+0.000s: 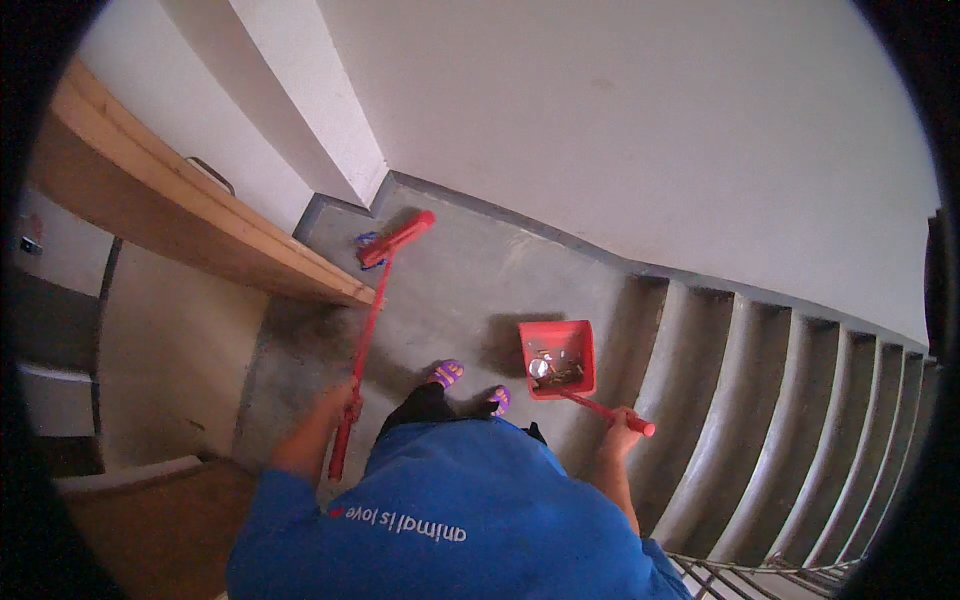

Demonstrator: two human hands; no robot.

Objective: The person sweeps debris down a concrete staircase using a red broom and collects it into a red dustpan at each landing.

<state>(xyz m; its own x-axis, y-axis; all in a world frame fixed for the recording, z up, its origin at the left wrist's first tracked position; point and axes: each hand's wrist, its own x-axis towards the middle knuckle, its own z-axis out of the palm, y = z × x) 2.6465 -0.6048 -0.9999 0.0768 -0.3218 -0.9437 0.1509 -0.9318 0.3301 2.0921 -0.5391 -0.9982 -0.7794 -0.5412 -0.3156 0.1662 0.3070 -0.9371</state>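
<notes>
My left hand (347,399) grips the red handle of a broom (396,241), whose head is near the wall corner, with blue bristles or strands showing at one side. In my right hand (620,429) is the handle of a red plastic dustpan (557,358), to the right of my feet near the top of the stairs. Small debris and a round whitish piece (538,367) lie in the pan. Whether the pan touches the floor I cannot tell.
Concrete stairs (720,435) run off to the right, with a metal railing (757,574) at the lower right. A wooden door (195,202) with a handle stands at the left. A pale wall (615,127) with a grey base strip borders the landing. My feet wear purple sandals (448,373).
</notes>
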